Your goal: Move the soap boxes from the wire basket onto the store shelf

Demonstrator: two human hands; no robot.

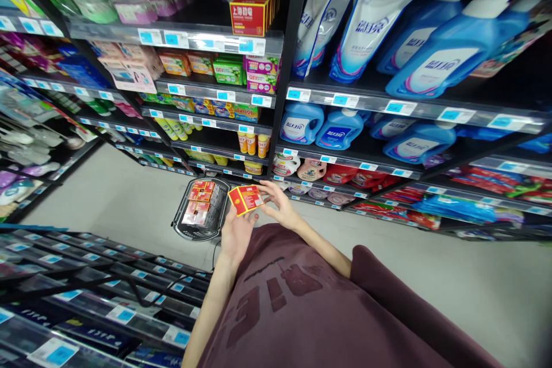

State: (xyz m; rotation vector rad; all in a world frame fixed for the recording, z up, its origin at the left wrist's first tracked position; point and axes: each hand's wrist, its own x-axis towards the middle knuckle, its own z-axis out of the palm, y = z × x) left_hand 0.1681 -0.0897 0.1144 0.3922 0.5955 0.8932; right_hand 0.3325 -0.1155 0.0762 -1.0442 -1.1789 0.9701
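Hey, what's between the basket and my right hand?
In the head view, a red box, in your left hand, lies between the basket and your right hand.

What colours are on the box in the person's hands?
Mainly red with yellow edging; the box shows best in the head view, the only one.

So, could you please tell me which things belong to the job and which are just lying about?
Likely the job's: red box in left hand, right hand at its edge; black basket; its red boxes.

Just shelved: blue bottles; white pouches.
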